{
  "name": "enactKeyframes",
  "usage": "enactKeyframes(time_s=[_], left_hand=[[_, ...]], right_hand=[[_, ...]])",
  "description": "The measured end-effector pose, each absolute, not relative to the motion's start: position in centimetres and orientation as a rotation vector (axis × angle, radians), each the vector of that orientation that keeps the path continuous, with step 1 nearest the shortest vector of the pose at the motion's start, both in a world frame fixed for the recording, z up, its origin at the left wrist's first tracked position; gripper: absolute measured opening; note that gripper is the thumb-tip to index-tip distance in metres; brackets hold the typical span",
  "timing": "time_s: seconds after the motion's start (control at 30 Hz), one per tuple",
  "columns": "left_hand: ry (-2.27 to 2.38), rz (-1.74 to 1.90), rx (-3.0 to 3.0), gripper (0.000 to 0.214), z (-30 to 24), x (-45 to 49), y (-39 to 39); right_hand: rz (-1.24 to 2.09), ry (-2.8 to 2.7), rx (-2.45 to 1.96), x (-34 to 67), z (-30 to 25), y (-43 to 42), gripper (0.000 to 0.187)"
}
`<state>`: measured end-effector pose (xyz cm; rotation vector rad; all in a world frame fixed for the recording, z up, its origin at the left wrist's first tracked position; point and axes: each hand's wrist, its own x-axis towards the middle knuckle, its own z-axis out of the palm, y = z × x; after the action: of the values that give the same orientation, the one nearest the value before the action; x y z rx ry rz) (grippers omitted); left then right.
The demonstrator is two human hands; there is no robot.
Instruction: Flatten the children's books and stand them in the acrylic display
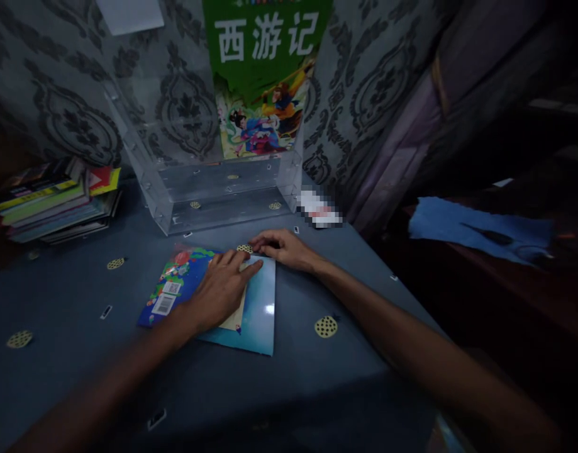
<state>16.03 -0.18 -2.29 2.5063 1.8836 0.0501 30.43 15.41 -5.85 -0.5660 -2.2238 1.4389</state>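
Head view: the glossy paper booklet with a deep-blue barcode panel and a teal panel [263, 314] is lying on the blue-grey pineapple-print tablecloth [289, 402], in front of the clear plastic rack [156, 204]. Whether it is forming one opened booklet or two overlapping ones is not discernible.

Left hand [220, 283]: fingers are extending flat and slightly apart across the middle of the booklet. Right hand [283, 248]: fingers are curling narrowly at its far right corner; whether they are pinching the edge cannot be told.

The step in hand appears to be steadying and handling the booklet. The next move would seemingly be calling for a secure edge grip with the left palm bracing.

Orientation: the teal panel's long axis is pointing away from the person, nearly straight; the barcode panel is slanting, its near end leaning left.
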Motion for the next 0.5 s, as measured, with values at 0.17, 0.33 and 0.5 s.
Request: enactKeyframes(time_s=[0.17,0.33,0.5], left_hand=[[1.889,0.062,2.497,0.054,-2.4,16.5,0.3],[1.709,0.232,2.533,0.054,-2.9,16.2,-1.7],[1.621,0.287,2.496,0.050,-2.6,16.9,-5.5]], right_hand=[[1.523,-2.193,-0.534,30.4,-5.9,15.5,0.022],[1.474,-2.246,-0.498,30.5,-6.0,15.2,0.027],[1.325,-2.355,-0.549,30.4,-5.5,14.7,0.026]])
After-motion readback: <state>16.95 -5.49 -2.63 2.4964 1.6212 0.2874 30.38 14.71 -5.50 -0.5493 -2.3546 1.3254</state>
